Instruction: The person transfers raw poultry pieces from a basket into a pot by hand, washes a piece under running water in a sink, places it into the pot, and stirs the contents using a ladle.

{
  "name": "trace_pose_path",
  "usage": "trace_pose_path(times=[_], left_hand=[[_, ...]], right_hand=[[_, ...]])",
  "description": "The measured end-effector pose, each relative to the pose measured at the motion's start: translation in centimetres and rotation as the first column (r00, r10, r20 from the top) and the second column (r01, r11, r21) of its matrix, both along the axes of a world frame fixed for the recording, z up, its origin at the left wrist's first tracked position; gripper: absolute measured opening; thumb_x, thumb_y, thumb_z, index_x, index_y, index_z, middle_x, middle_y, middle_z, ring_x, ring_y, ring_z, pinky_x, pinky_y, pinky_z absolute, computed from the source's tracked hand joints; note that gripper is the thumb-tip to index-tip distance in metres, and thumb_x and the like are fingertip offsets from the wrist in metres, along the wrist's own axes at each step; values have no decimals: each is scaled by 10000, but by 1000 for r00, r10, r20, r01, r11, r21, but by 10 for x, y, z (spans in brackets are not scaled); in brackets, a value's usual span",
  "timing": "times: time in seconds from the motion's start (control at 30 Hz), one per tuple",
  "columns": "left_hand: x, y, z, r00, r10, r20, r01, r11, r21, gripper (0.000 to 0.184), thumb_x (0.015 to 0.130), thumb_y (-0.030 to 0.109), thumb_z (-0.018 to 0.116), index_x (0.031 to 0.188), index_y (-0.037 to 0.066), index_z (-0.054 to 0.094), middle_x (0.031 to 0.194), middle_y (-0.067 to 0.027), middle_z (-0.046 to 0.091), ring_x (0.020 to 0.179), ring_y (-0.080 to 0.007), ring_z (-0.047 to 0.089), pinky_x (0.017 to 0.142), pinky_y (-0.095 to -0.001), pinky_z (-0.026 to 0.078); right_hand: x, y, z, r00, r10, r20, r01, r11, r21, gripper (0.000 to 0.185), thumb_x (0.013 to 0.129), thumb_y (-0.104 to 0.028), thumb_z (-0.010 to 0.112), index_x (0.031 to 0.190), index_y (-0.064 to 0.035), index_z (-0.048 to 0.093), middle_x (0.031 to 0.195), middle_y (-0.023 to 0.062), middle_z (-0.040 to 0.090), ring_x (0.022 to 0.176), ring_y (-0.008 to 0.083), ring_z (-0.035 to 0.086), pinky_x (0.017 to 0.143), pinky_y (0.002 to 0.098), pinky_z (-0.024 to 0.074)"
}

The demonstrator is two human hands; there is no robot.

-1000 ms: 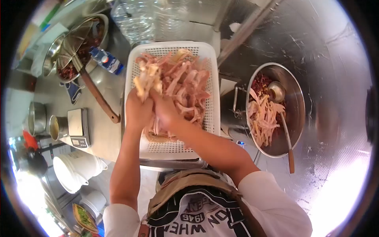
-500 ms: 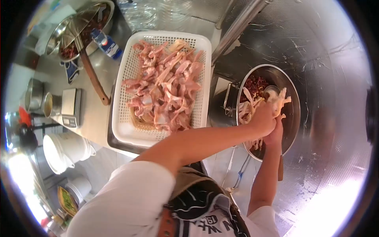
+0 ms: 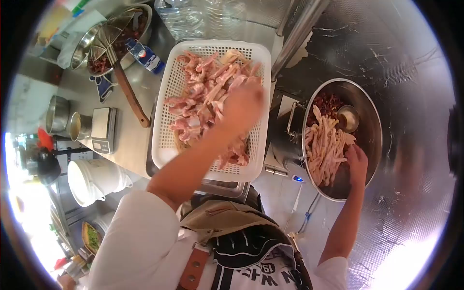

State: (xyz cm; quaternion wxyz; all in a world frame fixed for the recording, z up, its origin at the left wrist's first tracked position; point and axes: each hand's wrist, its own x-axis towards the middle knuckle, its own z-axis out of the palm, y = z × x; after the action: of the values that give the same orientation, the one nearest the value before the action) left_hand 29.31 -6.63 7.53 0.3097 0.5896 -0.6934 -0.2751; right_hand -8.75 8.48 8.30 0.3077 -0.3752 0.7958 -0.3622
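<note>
My left hand (image 3: 244, 104), smeared by motion, is over the pale pink meat pieces (image 3: 195, 96) in the white perforated basket (image 3: 162, 145); whether its fingers hold anything is hidden. On the right, my right hand (image 3: 356, 162) is inside a large metal pot (image 3: 376, 140), its fingers slightly apart beside a heap of pale strip-like pieces (image 3: 324, 145). Dark red chopped pieces (image 3: 328, 104) lie at the pot's far side, with a ladle (image 3: 349, 118) near them.
Left of the basket are a wooden-handled strainer (image 3: 126, 87) across metal bowls, a blue-labelled bottle (image 3: 146, 57) and a scale (image 3: 103, 129). White buckets (image 3: 92, 181) stand lower left. Clear plastic bottles (image 3: 198, 19) are behind the basket, a slanting metal post (image 3: 299, 36) beside them.
Both hands first moved together from the basket to the pot with pale pieces. Since then, my left hand has gone back over the basket; my right hand stays in the pot, apart from it.
</note>
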Motion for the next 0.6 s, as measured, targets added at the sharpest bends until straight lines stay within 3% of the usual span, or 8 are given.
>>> trace_pose_path(times=[0.07, 0.13, 0.33, 0.4, 0.43, 0.47, 0.5, 0.6], left_hand=[[49, -31, -12, 925, 130, 358, -146, 989, 20, 279, 838, 259, 586, 981, 31, 658, 948, -214, 666, 899, -390, 646, 785, -472, 520], [78, -54, -54, 810, 70, 583, -161, 981, 106, 317, 825, 278, 599, 973, 4, 658, 967, -237, 658, 920, -411, 640, 824, -484, 512], [104, -58, -19, 859, -178, 479, 13, 945, 327, 331, 801, 305, 611, 923, 3, 671, 930, -244, 658, 916, -382, 649, 815, -494, 509], [128, -36, -10, 769, -288, 570, 315, 948, 53, 338, 815, 300, 582, 884, -22, 657, 887, -230, 662, 757, -410, 622, 662, -501, 475], [118, -17, 16, 960, -197, 200, 191, 980, 53, 284, 842, 246, 566, 859, -24, 650, 796, -210, 660, 710, -346, 639, 627, -435, 476], [113, -3, 23, 972, -234, -29, 235, 951, 200, 258, 858, 218, 572, 859, -29, 645, 717, -172, 655, 665, -248, 647, 603, -364, 473], [97, 18, 42, 981, -193, -30, 191, 919, 345, 222, 867, 176, 560, 925, -12, 662, 737, -180, 659, 679, -317, 647, 599, -391, 480], [36, 80, 56, 946, -256, -198, 316, 862, 396, 212, 845, 179, 623, 891, -28, 636, 729, -170, 653, 667, -321, 643, 613, -376, 487]], right_hand=[[22, 19, 1, 995, -29, 99, 33, 999, -36, 343, 928, -252, 605, 1109, 39, 601, 931, 63, 647, 770, 117, 603, 691, 266, 488], [56, 20, 9, 981, -25, 191, 30, 999, -25, 346, 935, -240, 604, 1135, 42, 585, 964, 82, 658, 812, 142, 633, 719, 267, 503], [167, 30, 18, 913, 256, 319, -232, 966, -112, 280, 955, -134, 561, 1180, 32, 564, 997, 115, 668, 860, 187, 661, 773, 299, 533], [190, 34, 15, 884, 371, 286, -333, 927, -171, 275, 947, -97, 571, 1194, 21, 557, 1022, 125, 665, 875, 184, 658, 791, 305, 529], [198, 38, 11, 869, 430, 244, -392, 900, -192, 282, 942, -86, 578, 1204, 16, 553, 1039, 132, 663, 888, 183, 656, 798, 307, 528], [212, 41, 10, 821, 384, 423, -320, 922, -217, 294, 940, -78, 586, 1214, 19, 546, 1070, 129, 651, 927, 182, 644, 813, 305, 520], [225, 40, 8, 760, 315, 569, -276, 948, -157, 296, 942, -75, 585, 1221, 13, 539, 1078, 117, 641, 947, 175, 631, 838, 302, 507], [252, 19, 11, 703, 192, 685, -42, 972, -230, 256, 967, -145, 553, 1167, 13, 543, 1023, 104, 640, 910, 164, 624, 804, 287, 506]])
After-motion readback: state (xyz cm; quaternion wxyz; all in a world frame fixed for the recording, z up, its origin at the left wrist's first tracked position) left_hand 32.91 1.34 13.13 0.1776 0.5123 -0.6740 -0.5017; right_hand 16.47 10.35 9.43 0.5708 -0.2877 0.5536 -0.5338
